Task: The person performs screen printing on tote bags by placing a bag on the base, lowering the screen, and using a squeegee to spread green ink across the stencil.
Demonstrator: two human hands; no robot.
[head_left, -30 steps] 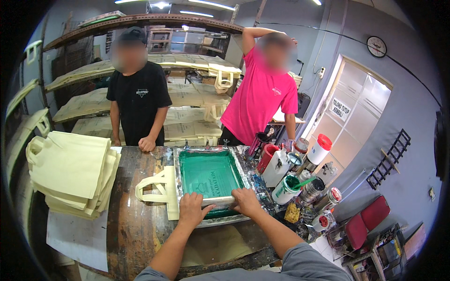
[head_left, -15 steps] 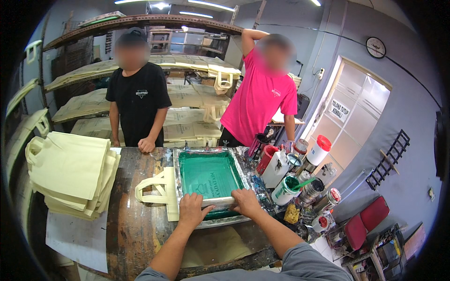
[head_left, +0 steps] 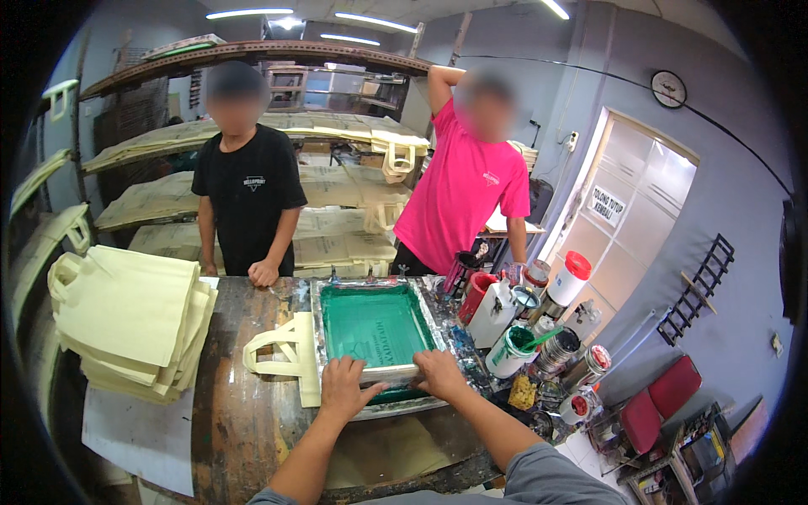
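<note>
A green-meshed printing screen (head_left: 374, 324) in a silvery frame lies flat on the worn wooden table (head_left: 244, 421). Under it is a cream tote bag (head_left: 282, 353), its handles sticking out to the left. My left hand (head_left: 345, 387) and my right hand (head_left: 439, 374) grip a squeegee (head_left: 389, 372) laid across the near end of the screen, one hand at each end. My forearms come in from the lower edge.
A stack of cream tote bags (head_left: 126, 324) sits at the table's left, over a white sheet (head_left: 139, 438). Ink cans, bottles and jars (head_left: 539, 337) crowd the right side. Two people stand behind the table: black shirt (head_left: 248, 202), pink shirt (head_left: 463, 194). Shelves of bags fill the back.
</note>
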